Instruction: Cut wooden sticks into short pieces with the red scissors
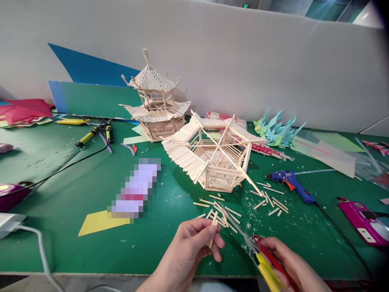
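Left hand (196,242) pinches short pale wooden sticks (214,221), right hand (287,259) grips red-and-yellow-handled metal cutter (263,265). Held sticks above green bench (170,207), nearside of open-topped pale wooden-stick pavilion (219,146).

Left hand (194,243) pinches with bent fingers (217,254); right hand (287,256) grips, half curled.

- Blocky pixels mask a flat rectangular object (136,188), its markings unreadable.
- Blurred blades tip the red-and-yellow cutters (266,267) in the right hand (284,253); the lower edge crops a handle.
- The left hand (193,243) partly conceals its sticks (214,219).
- A stick model (219,146) half-hides a red packet (269,151).
- The left edge cuts a white adapter (10,223).
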`<state>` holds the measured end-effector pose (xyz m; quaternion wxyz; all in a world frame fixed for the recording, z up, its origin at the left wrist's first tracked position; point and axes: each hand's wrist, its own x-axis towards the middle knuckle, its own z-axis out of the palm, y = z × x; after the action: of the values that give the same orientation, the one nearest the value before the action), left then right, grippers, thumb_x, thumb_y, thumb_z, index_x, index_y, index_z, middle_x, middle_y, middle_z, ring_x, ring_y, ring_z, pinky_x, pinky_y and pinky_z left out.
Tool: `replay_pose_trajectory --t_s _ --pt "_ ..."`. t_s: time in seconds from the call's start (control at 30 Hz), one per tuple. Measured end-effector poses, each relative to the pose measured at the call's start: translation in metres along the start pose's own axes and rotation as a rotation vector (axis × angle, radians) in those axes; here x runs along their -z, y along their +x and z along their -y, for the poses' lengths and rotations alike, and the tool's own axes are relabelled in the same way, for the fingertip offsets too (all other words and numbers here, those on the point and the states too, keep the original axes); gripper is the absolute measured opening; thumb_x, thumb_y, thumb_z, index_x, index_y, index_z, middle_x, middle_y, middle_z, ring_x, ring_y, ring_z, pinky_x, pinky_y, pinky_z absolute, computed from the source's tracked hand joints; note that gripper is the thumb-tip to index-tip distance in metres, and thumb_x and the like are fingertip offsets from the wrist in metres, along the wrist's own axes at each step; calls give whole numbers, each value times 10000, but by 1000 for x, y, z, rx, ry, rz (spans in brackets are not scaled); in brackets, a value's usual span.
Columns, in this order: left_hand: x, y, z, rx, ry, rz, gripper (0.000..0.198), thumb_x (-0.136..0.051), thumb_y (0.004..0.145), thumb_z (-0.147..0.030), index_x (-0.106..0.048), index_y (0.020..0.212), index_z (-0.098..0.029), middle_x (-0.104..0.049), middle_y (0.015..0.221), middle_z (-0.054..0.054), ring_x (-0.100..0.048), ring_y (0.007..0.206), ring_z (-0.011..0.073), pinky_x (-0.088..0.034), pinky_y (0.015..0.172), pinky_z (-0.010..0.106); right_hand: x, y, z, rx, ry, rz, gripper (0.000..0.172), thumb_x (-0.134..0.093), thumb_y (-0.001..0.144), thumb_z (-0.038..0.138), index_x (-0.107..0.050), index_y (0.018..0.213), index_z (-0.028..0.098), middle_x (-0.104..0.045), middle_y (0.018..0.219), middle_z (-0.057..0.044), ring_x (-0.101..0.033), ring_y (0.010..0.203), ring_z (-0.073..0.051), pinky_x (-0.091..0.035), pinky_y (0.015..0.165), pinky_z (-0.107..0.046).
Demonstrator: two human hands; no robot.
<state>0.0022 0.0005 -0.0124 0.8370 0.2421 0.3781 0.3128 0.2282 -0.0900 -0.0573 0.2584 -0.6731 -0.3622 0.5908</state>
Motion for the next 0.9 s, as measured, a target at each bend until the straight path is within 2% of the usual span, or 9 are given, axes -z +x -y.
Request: replay_pose_trajectory --t_s 0.1,0.2,0.37,0.53,0.67,0.8,0.9 --pt "0 0 -1 11 5 10 157 -661 739 -252 -663 719 -96 -661 577 43 -533 426 82 -399 484 203 -3 -4 16 14 34 6 463 -574 566 680 -647 731 253 -587 579 -53 -612 655 -241 -500 603 -297" --pt "1 1 -1 24 27 24 153 -656 740 -249 -663 715 -98 -666 578 47 -533 417 80 -395 466 196 -6 -11 33 76 36 43 501 -580 598 662 -646 851 235 -626 730 -71 -603 769 -251 -490 684 -307" --pt "-1 2 0 32 72 53 152 -645 742 -237 -668 705 -91 -659 559 47 -527 392 76 -389 430 186 -6 -13 39 136 22 233 467 -594 691 566 -575 1029 245 -596 890 -57 -525 1009 -260 -416 858 -322" --pt "-3 4 0 43 82 65 135 -640 731 -205 -667 666 -89 -643 521 36 -497 353 57 -365 390 166 -4 -12 40 137 143 375 542 -588 667 620 -544 1050 238 -554 925 -39 -534 870 -204 -430 768 -274" --pt "-3 3 -1 52 73 55 137 -652 712 -216 -672 664 -89 -640 512 39 -485 344 58 -364 376 168 -3 -14 42 114 185 389 540 -611 652 612 -558 1053 254 -541 873 -11 -536 802 -168 -437 740 -242" --pt "-3 4 -1 55 80 60 141 -659 703 -221 -676 664 -87 -638 506 41 -485 342 60 -365 370 168 -2 -14 39 140 163 379 551 -605 662 605 -557 1083 253 -581 984 -53 -542 938 -223 -433 813 -292" --pt "-5 5 -2 48 85 58 145 -660 697 -220 -677 648 -85 -627 495 36 -469 336 55 -359 361 166 -1 -14 36 167 124 342 550 -591 677 605 -563 1096 250 -605 984 -61 -558 942 -229 -436 827 -307"
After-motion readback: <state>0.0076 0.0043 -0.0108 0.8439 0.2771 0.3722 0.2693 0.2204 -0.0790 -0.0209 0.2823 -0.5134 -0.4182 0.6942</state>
